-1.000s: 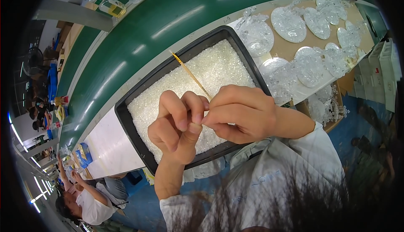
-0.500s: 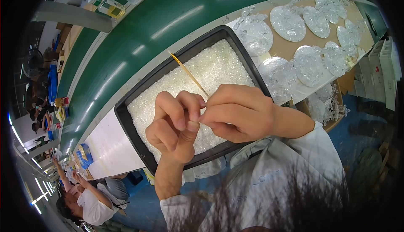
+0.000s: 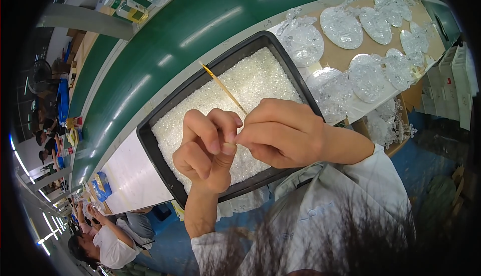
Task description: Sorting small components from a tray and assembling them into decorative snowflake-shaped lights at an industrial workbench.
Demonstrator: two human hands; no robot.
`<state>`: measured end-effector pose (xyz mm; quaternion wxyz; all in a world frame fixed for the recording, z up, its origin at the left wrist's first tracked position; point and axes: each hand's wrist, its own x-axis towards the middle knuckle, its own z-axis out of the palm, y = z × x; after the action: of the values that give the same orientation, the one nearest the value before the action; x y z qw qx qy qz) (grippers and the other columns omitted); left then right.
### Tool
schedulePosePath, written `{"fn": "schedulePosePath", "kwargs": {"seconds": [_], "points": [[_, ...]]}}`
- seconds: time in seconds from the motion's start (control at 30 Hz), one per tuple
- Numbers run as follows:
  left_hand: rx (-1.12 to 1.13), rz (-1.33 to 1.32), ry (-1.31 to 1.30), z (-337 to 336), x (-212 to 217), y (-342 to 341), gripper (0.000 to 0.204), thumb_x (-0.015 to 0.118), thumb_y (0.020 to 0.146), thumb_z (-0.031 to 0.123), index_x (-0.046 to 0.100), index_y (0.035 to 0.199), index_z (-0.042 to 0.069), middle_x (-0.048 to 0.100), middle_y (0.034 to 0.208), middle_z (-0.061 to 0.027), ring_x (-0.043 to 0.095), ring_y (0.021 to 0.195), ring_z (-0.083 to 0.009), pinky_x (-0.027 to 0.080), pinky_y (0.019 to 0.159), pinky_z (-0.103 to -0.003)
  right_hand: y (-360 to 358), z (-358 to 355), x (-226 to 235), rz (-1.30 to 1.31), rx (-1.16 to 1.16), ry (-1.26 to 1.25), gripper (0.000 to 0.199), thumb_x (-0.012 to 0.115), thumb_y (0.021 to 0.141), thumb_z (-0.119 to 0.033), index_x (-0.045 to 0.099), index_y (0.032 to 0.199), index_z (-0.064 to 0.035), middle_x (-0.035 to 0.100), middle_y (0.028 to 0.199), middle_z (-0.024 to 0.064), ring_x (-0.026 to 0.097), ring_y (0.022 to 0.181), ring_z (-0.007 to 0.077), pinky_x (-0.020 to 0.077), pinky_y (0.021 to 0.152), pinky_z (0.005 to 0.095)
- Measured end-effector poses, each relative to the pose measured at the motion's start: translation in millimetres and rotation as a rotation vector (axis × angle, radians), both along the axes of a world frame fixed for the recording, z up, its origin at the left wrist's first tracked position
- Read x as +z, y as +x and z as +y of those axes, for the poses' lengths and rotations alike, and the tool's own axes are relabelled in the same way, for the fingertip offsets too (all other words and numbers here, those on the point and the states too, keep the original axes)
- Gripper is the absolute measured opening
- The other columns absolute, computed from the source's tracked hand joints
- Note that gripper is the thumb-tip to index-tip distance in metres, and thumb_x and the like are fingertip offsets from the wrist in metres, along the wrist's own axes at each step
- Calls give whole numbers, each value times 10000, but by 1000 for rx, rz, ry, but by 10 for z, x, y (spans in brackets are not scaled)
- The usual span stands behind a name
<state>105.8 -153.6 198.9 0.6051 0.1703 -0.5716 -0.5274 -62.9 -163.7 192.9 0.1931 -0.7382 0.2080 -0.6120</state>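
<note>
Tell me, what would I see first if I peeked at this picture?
Right in the middle, two bare hands meet fingertip to fingertip: the left hand and the right hand pinch a thin yellow stick that points up and away. Under them sits a black tray full of tiny clear beads. To the upper right, round sparkly clear pieces lie in rows on the brown table.

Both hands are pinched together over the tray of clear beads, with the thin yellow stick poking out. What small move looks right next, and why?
Probably dip the thin yellow stick down into the clear beads. The right hand pinches its near end against the left hand fingertips, and its far tip hangs over the black tray. Whether any bead sits on the stick is too small to tell.
</note>
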Motion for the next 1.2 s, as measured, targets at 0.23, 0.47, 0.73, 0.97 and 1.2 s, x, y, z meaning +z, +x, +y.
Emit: {"fn": "schedulePosePath", "kwargs": {"seconds": [0.23,0.47,0.73,0.97,1.2], "points": [[15,-5,-3,4,8,-12,447,613,873,-152,362,671,158,439,919,-7,560,813,-206,522,819,-464,-13,6,34,-5,4,-27,134,687,785,28,660,915,39,634,818,129,617,633,241,495,511,309],[3,26,53,-72,46,56,435,645,797,-157,367,685,160,408,948,-38,521,821,-184,477,842,-433,7,-42,30,25,27,13,193,699,716,63,665,900,14,623,791,118,607,615,241,482,501,313],[18,-69,62,-117,-85,100,370,446,779,-207,332,730,142,392,965,-60,445,820,-179,438,786,-379,16,18,65,183,-55,190,217,684,709,105,638,880,-21,613,797,111,604,646,231,491,548,301],[-7,-17,65,-44,-48,73,329,395,743,-193,323,757,127,351,946,-55,409,824,-174,431,828,-353,66,114,146,187,-75,235,174,659,742,140,637,863,16,609,802,111,602,646,189,490,537,260],[114,-241,-84,-102,72,108,292,491,733,-160,401,762,116,404,935,-70,440,833,-192,435,815,-346,92,17,100,152,-78,218,157,653,779,119,611,892,18,593,800,105,554,629,167,450,536,253]]}}
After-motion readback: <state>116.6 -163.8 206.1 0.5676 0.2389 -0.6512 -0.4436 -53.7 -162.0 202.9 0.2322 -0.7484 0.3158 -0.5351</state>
